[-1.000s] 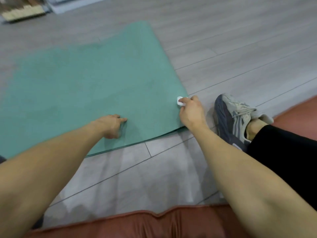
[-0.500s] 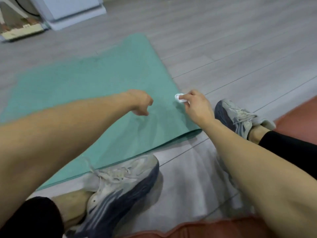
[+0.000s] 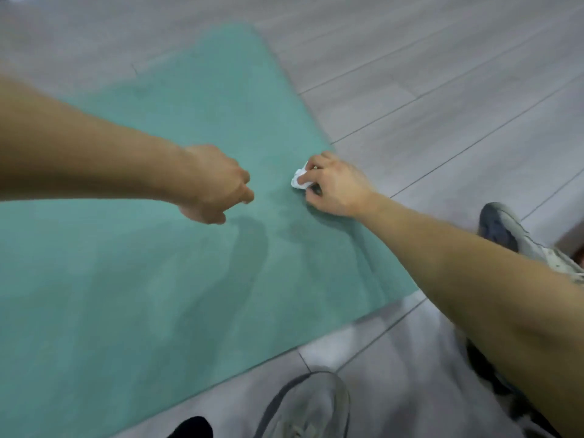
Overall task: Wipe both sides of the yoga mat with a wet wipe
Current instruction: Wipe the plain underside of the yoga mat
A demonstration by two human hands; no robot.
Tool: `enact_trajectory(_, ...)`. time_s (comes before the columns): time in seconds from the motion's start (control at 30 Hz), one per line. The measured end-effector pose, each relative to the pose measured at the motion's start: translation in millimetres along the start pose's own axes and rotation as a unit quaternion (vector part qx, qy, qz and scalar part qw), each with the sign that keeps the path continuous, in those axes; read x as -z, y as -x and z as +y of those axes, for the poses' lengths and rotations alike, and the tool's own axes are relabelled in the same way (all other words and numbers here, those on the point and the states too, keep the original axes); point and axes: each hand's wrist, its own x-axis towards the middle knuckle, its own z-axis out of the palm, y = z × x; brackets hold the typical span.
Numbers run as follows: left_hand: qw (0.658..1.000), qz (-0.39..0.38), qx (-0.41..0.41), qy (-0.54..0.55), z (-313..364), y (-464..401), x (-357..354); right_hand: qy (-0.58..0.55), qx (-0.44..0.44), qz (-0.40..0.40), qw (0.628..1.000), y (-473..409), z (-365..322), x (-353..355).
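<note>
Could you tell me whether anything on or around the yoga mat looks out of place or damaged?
Nothing stands out. The yoga mat lies flat on the floor, and the right hand pinches the crumpled wet wipe near its right edge.

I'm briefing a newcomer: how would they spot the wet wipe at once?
Find the flat teal yoga mat on the grey floor, then its right edge. There the right hand pinches a small crumpled white wet wipe, the only white thing on the mat.
</note>
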Motion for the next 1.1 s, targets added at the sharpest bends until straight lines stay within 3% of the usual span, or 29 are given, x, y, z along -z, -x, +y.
enact_trajectory(0.2, 0.971, 0.037, 0.072, 0.225, 32.3, -29.1, -76.4, -0.038, -0.014, -0.038, 0.998, 50.4, -20.3, -27.6)
enact_trajectory(0.3, 0.948, 0.061, 0.08, 0.302, 55.3, -52.0, -111.5, -0.083, 0.052, -0.066, 0.993, 123.1, -51.7, -22.7)
enact_trajectory(0.4, 0.939, 0.063, 0.089, 0.326, 73.4, -61.7, -144.5, -0.052, 0.095, -0.061, 0.992, 96.3, -45.2, -28.5)
enact_trajectory(0.5, 0.933, 0.078, 0.093, 0.339, 77.8, -63.9, -152.6, -0.007, 0.008, -0.018, 1.0, 10.5, -33.5, -40.7)
enact_trajectory(0.6, 0.93, 0.083, 0.105, 0.343, 79.5, -62.0, -149.2, 0.0, -0.086, -0.024, 0.996, -23.9, -34.6, -49.1)
enact_trajectory(0.7, 0.927, 0.089, 0.11, 0.347, 83.5, -59.2, -148.4, -0.032, 0.013, -0.028, 0.999, 26.6, -67.6, -53.3)
enact_trajectory(0.77, 0.924, 0.089, 0.114, 0.353, 85.1, -58.8, -148.2, -0.059, 0.148, -0.1, 0.982, 69.7, -83.7, -47.0)
enact_trajectory(0.83, 0.923, 0.092, 0.115, 0.356, 84.8, -57.9, -145.8, -0.026, 0.215, -0.138, 0.967, 62.3, -62.6, -39.6)
enact_trajectory(0.87, 0.923, 0.091, 0.113, 0.357, 85.0, -57.2, -143.9, -0.003, 0.19, -0.104, 0.976, 42.8, -44.6, -36.5)
enact_trajectory(0.93, 0.923, 0.089, 0.117, 0.356, 86.3, -55.2, -140.0, 0.021, -0.005, -0.017, 1.0, -1.0, -4.4, -25.9)
enact_trajectory(1.0, 0.924, 0.089, 0.122, 0.352, 87.7, -52.9, -138.6, -0.004, -0.187, 0.031, 0.982, -18.2, 7.2, -26.7)
enact_trajectory(1.03, 0.925, 0.091, 0.123, 0.348, 87.2, -52.4, -138.3, -0.016, -0.199, 0.037, 0.979, -17.9, -9.5, -34.6)
enact_trajectory(1.1, 0.927, 0.098, 0.122, 0.34, 86.8, -52.0, -138.4, -0.057, -0.033, -0.04, 0.997, 3.4, -55.2, -52.0)
